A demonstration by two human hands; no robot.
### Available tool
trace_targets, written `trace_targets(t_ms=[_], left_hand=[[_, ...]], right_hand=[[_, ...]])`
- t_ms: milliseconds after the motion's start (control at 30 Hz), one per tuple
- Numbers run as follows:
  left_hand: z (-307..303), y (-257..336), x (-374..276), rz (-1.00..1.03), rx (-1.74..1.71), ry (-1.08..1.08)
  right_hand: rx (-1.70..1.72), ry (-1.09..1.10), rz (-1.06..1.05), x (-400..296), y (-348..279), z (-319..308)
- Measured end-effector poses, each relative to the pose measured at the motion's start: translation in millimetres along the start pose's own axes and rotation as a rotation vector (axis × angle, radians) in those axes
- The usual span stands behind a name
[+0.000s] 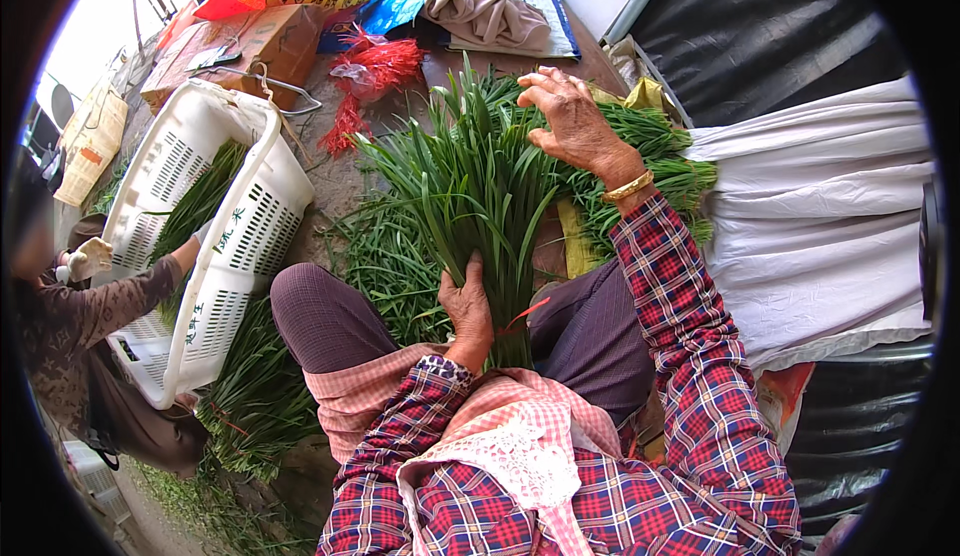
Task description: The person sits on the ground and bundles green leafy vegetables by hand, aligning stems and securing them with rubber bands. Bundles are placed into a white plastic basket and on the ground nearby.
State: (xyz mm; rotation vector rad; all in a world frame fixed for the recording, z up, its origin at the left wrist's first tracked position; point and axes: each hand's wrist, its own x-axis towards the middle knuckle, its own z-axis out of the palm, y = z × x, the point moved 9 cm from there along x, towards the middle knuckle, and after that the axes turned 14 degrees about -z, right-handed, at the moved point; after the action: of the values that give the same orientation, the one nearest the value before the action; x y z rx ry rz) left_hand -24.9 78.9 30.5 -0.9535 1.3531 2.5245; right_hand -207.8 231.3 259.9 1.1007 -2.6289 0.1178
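My left hand (468, 311) grips a thick bunch of garlic chives (480, 196) near its lower end, between my knees. A red tie (527, 314) circles the bunch below the hand, its loose end sticking out to the right. The leaves fan upward and away from me. My right hand (562, 117) is raised beside the leaf tips, fingers apart and slightly curled, holding nothing. Under it lies a pile of tied chive bunches (645, 158). Loose green leaves (390, 256) are heaped on the ground left of the held bunch.
At left, a co-worker's gloved hand (94, 259) is beside a white plastic crate (247, 233) holding chives; their other arm reaches inside. More tied chives (255, 398) lie below it. Red plastic ties (382, 64), a cardboard box (281, 42) and a folded cloth (487, 15) are ahead. White fabric (817, 218) spreads right.
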Motion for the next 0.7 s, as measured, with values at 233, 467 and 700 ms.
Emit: trace_targets(t_ms=[233, 467, 700], left_hand=[[4.3, 0.1, -4.8, -0.010, -0.013, -0.028], [5.8, -1.3, -4.6, -0.053, -0.024, -0.054], [2.3, -4.6, 1.8, -0.134, -0.118, -0.023]], right_hand=[[0.088, -0.135, 0.037, -0.5, 2.5, 13.7], [0.068, -0.209, -0.019, 6.8, 0.0, 26.0], [0.192, 0.010, 0.005, 7.7, 5.1, 19.0]])
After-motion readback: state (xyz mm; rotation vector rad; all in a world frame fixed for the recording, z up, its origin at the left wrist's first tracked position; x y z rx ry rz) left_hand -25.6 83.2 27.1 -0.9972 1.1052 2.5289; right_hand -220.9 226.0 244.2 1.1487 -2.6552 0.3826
